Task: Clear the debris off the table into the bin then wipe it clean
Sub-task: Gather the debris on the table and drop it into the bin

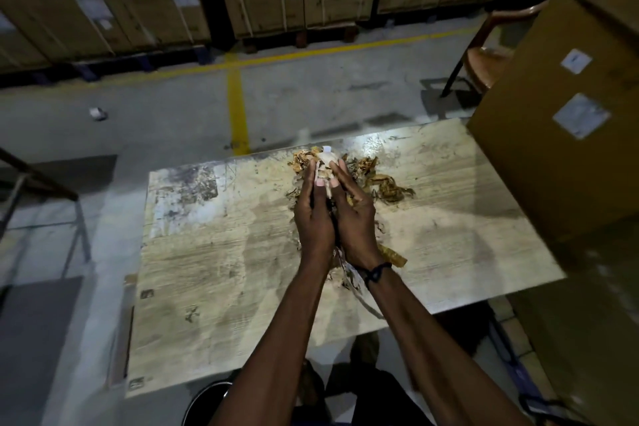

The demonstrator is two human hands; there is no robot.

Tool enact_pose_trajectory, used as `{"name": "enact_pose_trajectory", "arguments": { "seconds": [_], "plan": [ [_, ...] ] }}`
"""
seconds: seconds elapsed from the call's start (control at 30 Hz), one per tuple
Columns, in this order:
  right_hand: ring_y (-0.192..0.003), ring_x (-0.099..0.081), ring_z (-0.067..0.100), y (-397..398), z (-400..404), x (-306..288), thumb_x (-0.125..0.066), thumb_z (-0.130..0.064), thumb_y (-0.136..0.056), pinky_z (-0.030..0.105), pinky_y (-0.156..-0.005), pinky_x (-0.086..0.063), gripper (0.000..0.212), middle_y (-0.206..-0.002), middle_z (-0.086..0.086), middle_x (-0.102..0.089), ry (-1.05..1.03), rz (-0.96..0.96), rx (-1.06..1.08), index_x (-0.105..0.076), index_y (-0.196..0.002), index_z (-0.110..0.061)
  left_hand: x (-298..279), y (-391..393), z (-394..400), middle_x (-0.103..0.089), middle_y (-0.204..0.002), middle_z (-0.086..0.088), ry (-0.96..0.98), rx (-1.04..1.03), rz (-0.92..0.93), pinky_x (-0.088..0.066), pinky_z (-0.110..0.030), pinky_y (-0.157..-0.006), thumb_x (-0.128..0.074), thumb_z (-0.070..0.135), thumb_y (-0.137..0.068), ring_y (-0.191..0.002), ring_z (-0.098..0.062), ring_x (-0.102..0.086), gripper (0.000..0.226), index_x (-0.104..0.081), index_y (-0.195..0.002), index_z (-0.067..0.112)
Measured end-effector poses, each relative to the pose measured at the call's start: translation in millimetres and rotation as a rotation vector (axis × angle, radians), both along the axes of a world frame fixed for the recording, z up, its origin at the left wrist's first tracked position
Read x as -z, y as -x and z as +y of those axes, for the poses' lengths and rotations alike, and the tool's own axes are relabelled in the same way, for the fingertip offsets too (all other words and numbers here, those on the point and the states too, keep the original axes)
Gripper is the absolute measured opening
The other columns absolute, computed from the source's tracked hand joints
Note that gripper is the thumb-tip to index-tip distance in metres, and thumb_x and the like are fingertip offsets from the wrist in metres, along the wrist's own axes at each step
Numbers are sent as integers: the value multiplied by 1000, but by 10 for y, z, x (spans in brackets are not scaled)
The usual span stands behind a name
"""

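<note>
Two hands press together over the table [214,252]. Left hand [313,214] and right hand [356,218] squeeze a clump of debris [325,162] between straight fingers. Its pale top pokes out past the fingertips. More brown scraps [387,187] lie just right of the hands. A black bin [207,401] sits below the wrists, by the table's near edge.

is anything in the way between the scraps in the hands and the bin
Nothing visible does. Left hand and right hand press the scraps between them above the table. The bin sits past the near edge, below the forearms.
</note>
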State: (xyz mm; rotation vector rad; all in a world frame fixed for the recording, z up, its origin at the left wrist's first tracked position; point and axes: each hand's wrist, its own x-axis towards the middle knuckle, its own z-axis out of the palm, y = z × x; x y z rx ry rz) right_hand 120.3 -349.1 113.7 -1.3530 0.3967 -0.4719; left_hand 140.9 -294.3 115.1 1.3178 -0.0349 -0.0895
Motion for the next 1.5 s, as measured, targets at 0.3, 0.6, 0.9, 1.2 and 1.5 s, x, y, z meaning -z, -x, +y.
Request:
{"name": "enact_pose_trajectory", "arguments": {
  "seconds": [0.3,0.6,0.9,1.2,1.5],
  "plan": [
    [-151,-40,0,15,478,-294,-61,-18,-108,21,-118,-41,32,-158,-8,-53,72,-56,-149,-70,-139,-21,-256,131,483,-55,-154,14,20,-198,-35,-44,-22,-115,-51,22,-112,-141,4,-49,41,-54,-154,21],
    [-139,-48,-10,391,1171,-259,-63,-23,-107,29,-114,-49,35,-136,-40,-57,12,-31,-579,-69,-141,-19,-261,724,1165,-55,-153,16,-4,-599,-8,-44,-30,-119,-51,25,-112,-142,1,-50,41,-55,-153,24],
    [-135,-57,-4,1335,2116,-48,-64,-23,-106,12,-107,-45,33,-139,-11,-68,57,9,-957,-71,-138,-16,-31,1838,2053,-53,-158,-1,-11,-1024,78,-40,-31,-122,-50,16,-112,-147,-13,-49,41,-54,-153,12],
    [-135,-51,-12,2188,3102,369,-62,-21,-108,13,-110,-43,34,-142,-18,-63,149,72,-1141,-68,-142,-18,320,2816,2954,-57,-151,10,14,-1186,162,-44,-15,-110,-49,17,-112,-137,2,-54,39,-55,-151,19],
    [-136,-60,6,2518,3979,1159,-61,-19,-108,29,-118,-45,33,-142,-2,-68,271,211,-1099,-69,-139,-13,1202,3095,3857,-56,-149,2,46,-1145,337,-44,-20,-113,-50,9,-111,-137,-6,-55,39,-55,-150,9]
  ]
}}
